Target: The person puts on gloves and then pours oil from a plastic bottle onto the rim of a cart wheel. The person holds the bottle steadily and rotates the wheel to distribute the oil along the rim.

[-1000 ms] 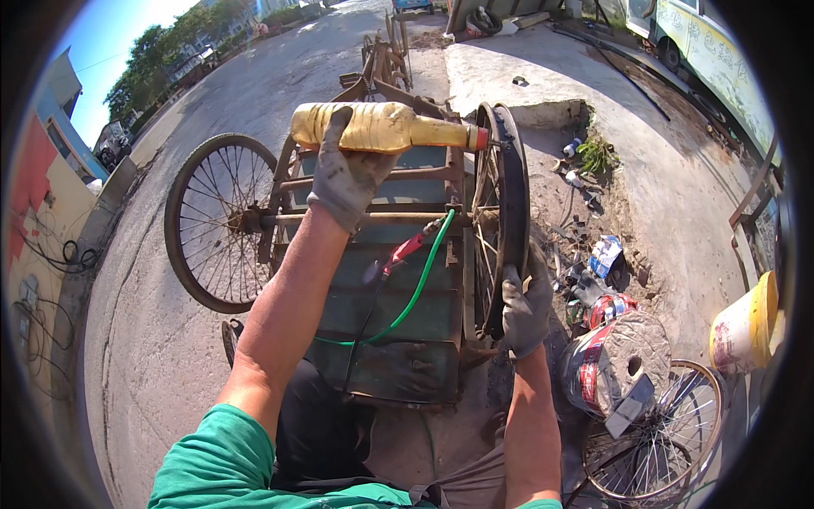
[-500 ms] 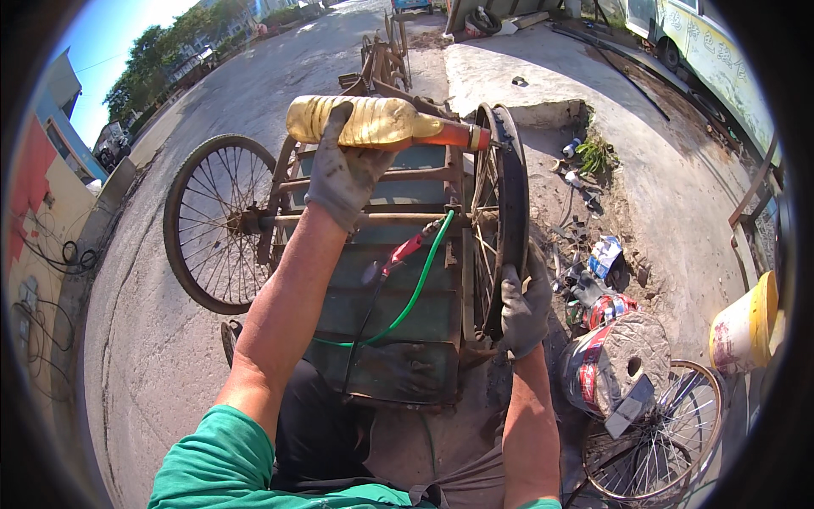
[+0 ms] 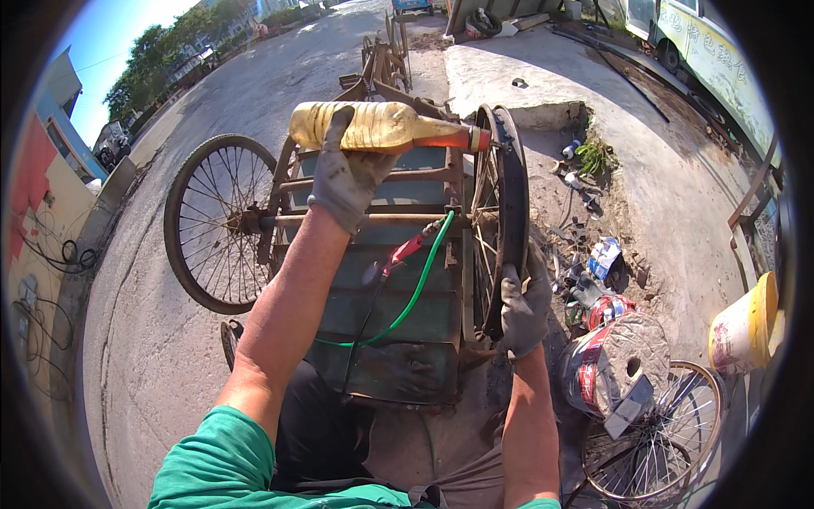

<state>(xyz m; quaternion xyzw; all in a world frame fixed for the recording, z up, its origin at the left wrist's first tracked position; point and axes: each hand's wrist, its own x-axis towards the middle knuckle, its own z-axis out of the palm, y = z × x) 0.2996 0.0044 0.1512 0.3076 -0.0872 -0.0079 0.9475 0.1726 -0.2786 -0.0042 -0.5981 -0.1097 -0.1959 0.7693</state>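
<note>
My left hand (image 3: 349, 174), in a grey work glove, is closed round a clear plastic bottle (image 3: 373, 125) with yellowish-brown liquid inside. The bottle lies nearly level, and its reddish neck points right, up to the wheel rim. My right hand (image 3: 525, 304), also gloved, grips the near part of the right wheel (image 3: 511, 191), which has a dark rim. That wheel belongs to an overturned cargo tricycle (image 3: 365, 219) with a rusty frame and green underside. A spoked left wheel (image 3: 222, 224) stands at its other side. A red clamp (image 3: 405, 250) with a black cable hangs at the axle.
A green hose (image 3: 421, 280) curves across the tricycle. To the right lie a wrapped roll (image 3: 632, 360), a loose spoked wheel (image 3: 661, 441), a yellow-white bucket (image 3: 744, 322) and scattered litter (image 3: 604, 256). A van (image 3: 704, 51) stands at far right; a wall (image 3: 55, 195) at left.
The bottle and my left hand have shifted very slightly right and down, with the neck still at the rim. My right hand stays on the wheel.
</note>
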